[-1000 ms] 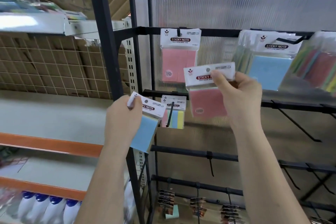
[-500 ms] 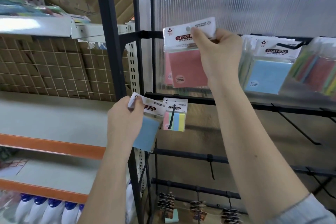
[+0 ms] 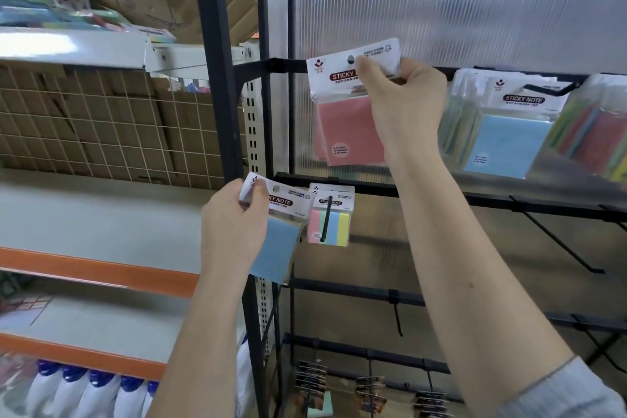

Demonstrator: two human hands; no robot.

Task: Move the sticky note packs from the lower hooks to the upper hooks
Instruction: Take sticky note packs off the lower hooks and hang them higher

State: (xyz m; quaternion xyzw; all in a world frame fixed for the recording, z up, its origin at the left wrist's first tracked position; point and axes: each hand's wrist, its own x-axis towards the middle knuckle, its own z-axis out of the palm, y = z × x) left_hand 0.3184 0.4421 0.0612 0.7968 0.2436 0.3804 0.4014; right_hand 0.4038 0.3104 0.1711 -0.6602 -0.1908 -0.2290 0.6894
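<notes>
Right hand: raised toward 1 o'clock in the view; fingers clamped on the white header card of the pink sticky note pack, thumb tip just beside the card's hang hole.
Pink sticky note pack: held at the upper rail, header card overlapping the rail; whether the hole sits on a hook cannot be told. Another pink pack shows partly behind it.
Left hand: lower, near 7 o'clock of the right hand; fingers curled round the header card of the blue sticky note pack.
Blue sticky note pack: held tilted, in front of the black frame upright, off any hook.
Multicolour pack: hangs on a black hook of the lower rail, just beside the blue sticky note pack at its 3 o'clock.
Hung packs: a stack with a blue pack in front, on an upper-rail hook at 3 o'clock of the right hand; more striped packs at the right edge, blurred.
Lower rail, right section: bare black hooks project forward.
Bottom rails: small dark carded items hang in rows; detail too small to tell.
Left shelving: orange beams; white bottles with blue caps at 8 o'clock.
</notes>
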